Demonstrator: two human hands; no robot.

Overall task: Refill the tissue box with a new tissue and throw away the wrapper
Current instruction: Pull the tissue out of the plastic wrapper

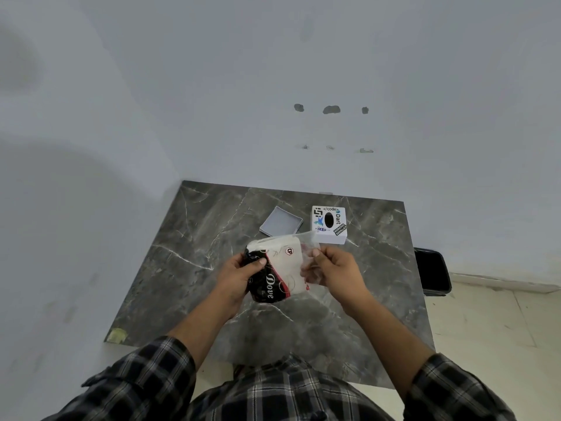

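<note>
Both hands gripping: left hand (239, 273) clenching tissue pack (274, 268), right hand (335, 270) pinching wrapper (309, 253) flap, risking tissues spilling if yanked.

Bare table (182, 268) lies open left — tissue box (329, 224) and lid (280, 221) crowd its far side.

Fig.: both my forearms reach fwd from rolled-up black-and-white plaid sleeves (145, 378), bare from elbow to wrist, converging toward centre. My left hand (239, 276) is curled, thumb on top w/ nail facing up, fingers wrapped under & out of sight, clamped on what it holds. My right hand (337, 271) sits level w/ it, nearby but apart, back of hand up, thumb & index pinched together at the tips.
</note>
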